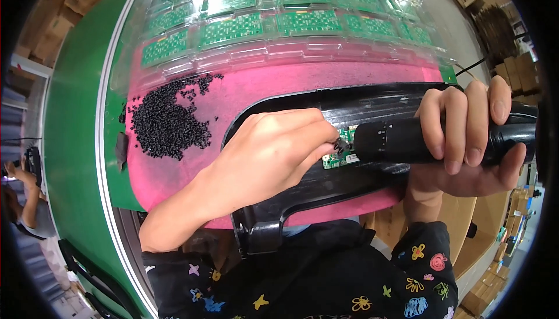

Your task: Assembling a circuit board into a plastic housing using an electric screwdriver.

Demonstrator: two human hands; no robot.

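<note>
My right hand is wrapped round a black electric screwdriver, which lies level with its nose pointing left. My left hand is closed in a pinch just off that nose, with a few small black screws at its fingertips. Under the fingertips and nose sits a small green circuit board, partly covered by both. The board rests in a long black plastic housing with a raised rim and a handle-like end near my body. Whether the bit touches a screw cannot be made out.
A heap of small black screws lies left on the pink mat. Clear plastic trays holding several green circuit boards stand at the back. A dark lump lies by the mat's left edge. Another person is far left.
</note>
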